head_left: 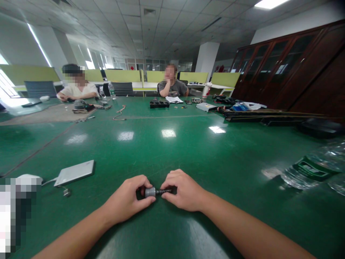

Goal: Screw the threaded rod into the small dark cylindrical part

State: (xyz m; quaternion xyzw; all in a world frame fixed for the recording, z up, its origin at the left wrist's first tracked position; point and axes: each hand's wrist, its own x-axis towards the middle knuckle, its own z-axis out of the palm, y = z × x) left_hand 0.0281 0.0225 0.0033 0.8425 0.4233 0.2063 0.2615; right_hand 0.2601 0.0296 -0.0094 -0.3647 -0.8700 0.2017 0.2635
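Near the front middle of the green table, my left hand (pixel 126 195) grips a short grey metal cylinder (pixel 150 192) between thumb and fingers. A dark, ridged shaft (pixel 158 192) sticks out of the cylinder toward the right. My right hand (pixel 185 190) pinches this shaft with thumb and forefinger, its other fingers curled. The part lies roughly level, just above or on the tabletop; I cannot tell which. Its left end is partly hidden in my left hand.
On the left lies a silver power bank (pixel 75 172) with a cable. Clear plastic bottles (pixel 309 171) lie at the right. Across the green table (pixel 140 147) are a black tray-like part (pixel 159 104), a cord (pixel 120 114) and long dark strips (pixel 256 116). Two people sit at the far side.
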